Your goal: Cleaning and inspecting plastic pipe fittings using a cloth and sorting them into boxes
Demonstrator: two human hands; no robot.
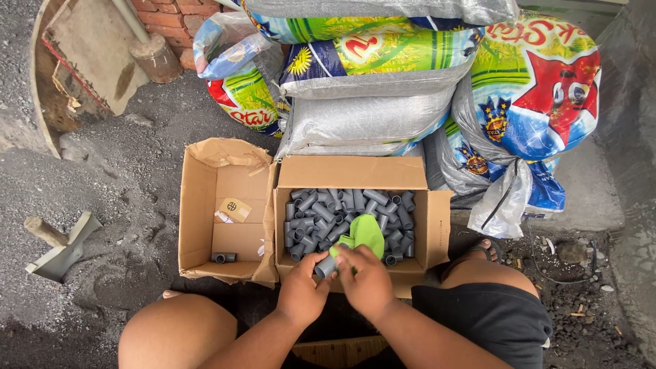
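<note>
My left hand (301, 290) grips a short grey pipe fitting (326, 266) at the near edge of a cardboard box (352, 173). My right hand (367, 279) holds a green cloth (365, 232) against the fitting's end. The box is filled with several grey pipe fittings (345, 212). A second cardboard box (229, 212) to the left holds one grey fitting (223, 257) and a small tag.
Stacked woven sacks (383, 89) with colourful prints stand behind the boxes. Gravel ground (116, 184) lies to the left, with a wooden-handled tool (58, 242). My bare knees (174, 335) flank the boxes. A brick wall (171, 14) stands at the top.
</note>
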